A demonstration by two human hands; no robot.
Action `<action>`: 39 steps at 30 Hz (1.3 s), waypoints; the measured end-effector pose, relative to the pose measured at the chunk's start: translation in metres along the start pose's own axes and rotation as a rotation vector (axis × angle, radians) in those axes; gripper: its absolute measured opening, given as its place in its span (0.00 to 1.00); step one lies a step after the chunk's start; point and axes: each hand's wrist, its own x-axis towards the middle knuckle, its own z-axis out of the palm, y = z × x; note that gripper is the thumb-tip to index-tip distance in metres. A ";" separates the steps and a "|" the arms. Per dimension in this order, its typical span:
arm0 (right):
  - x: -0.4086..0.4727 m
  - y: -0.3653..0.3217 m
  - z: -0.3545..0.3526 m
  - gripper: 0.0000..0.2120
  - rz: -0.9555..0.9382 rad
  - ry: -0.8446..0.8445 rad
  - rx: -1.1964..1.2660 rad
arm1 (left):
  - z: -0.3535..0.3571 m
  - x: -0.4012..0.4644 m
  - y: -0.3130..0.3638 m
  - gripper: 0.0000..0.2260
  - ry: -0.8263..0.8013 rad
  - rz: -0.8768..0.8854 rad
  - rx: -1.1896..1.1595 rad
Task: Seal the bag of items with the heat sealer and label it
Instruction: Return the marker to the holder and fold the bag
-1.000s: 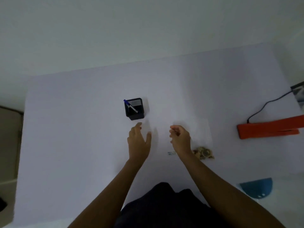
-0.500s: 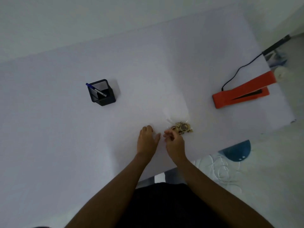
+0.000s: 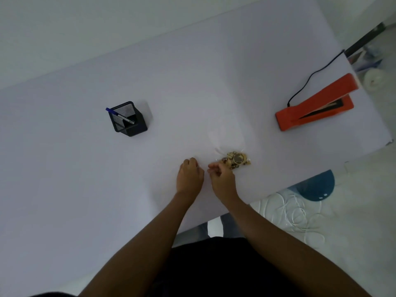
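Note:
A clear bag (image 3: 227, 138) lies on the white table (image 3: 85, 189), with brown and gold items (image 3: 237, 159) bunched at its near end. My right hand (image 3: 222, 180) sits just left of those items, thumb and fingers pinched together on something small that I cannot make out. My left hand (image 3: 189, 176) rests beside it on the table with its fingers curled under, and the fingertips of the two hands almost meet. The orange heat sealer (image 3: 315, 106) stands at the right, its arm raised. No label shows.
A black mesh pen holder (image 3: 128, 120) with a blue pen (image 3: 120, 116) stands at the left middle. The sealer's black cord (image 3: 308, 78) runs to the far right edge. The table's near edge cuts diagonally past my right forearm. A blue round object (image 3: 315, 185) is below that edge.
The view has swung down and right. Both hands drew back from near the pen holder and came together left of the bag. The small label seen on the table earlier is hidden.

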 end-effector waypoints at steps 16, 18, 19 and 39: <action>0.005 -0.014 0.012 0.12 0.000 -0.053 0.037 | -0.004 0.003 0.000 0.07 -0.038 0.010 -0.018; 0.005 -0.014 0.012 0.12 0.004 -0.062 0.024 | -0.003 0.003 0.000 0.08 -0.046 0.000 -0.023; 0.006 -0.014 0.012 0.12 0.010 -0.065 0.018 | -0.004 0.003 0.001 0.08 -0.051 -0.010 -0.035; 0.005 -0.093 -0.042 0.09 0.304 -0.476 0.438 | -0.092 -0.021 0.035 0.05 0.220 0.213 -0.039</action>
